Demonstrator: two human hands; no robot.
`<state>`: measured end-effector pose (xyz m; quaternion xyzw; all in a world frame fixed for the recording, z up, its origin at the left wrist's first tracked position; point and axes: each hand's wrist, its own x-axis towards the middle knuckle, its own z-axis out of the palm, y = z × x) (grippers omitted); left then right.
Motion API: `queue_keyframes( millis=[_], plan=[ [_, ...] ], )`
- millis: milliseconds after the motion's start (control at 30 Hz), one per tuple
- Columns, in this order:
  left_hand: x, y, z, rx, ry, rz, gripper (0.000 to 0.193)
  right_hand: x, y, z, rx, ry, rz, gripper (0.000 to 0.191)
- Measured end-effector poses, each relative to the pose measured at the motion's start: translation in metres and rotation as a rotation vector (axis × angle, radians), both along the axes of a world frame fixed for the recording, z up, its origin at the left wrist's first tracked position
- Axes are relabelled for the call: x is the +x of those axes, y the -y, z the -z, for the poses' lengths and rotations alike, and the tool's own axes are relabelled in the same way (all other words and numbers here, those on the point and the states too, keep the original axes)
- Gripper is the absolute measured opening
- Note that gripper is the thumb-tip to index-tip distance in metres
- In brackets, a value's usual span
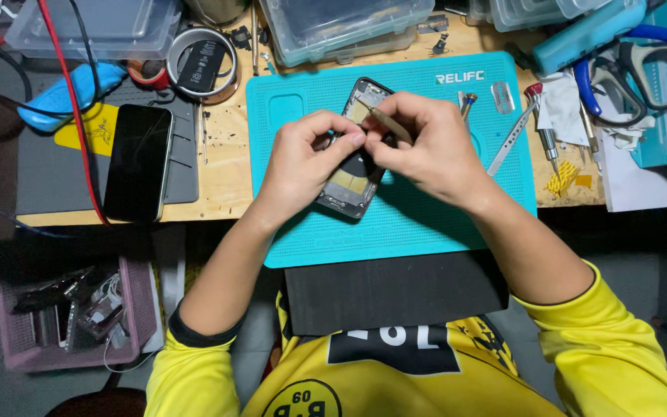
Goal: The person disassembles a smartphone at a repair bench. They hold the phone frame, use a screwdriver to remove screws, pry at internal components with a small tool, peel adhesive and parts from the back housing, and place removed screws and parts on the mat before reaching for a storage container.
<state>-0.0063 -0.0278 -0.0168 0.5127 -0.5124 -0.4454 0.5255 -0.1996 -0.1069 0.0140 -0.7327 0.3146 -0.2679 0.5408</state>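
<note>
An opened phone body (353, 185) with its insides showing lies tilted on a teal work mat (426, 224). My left hand (303, 158) holds the phone body at its left edge, thumb pressed on its middle. My right hand (426, 143) grips a thin brass-coloured tool (386, 122) and rests its tip on the upper part of the phone body. Both hands meet over the phone and hide its middle.
A phone screen panel (139, 162) lies on a grey mat at left. A screwdriver (543, 131), metal tweezers (512, 137) and scissors (642, 73) lie at right. Clear plastic boxes (341, 27) stand at the back. A pink basket (71, 316) of parts sits below left.
</note>
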Motion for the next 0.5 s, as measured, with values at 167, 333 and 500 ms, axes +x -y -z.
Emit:
queue_keyframes(
  millis=[167, 333, 500],
  plan=[
    [-0.004, -0.005, -0.01, -0.059, 0.137, -0.029, 0.015, -0.008, 0.004, 0.0, 0.013, 0.099, -0.025, 0.02],
    [-0.008, -0.007, -0.018, -0.073, 0.172, -0.036, 0.017, -0.012, 0.007, 0.0, 0.044, 0.116, 0.027, 0.015],
    [-0.01, -0.005, -0.019, -0.17, 0.24, -0.05, 0.016, -0.013, 0.006, 0.004, 0.101, 0.169, 0.068, 0.014]
  ],
)
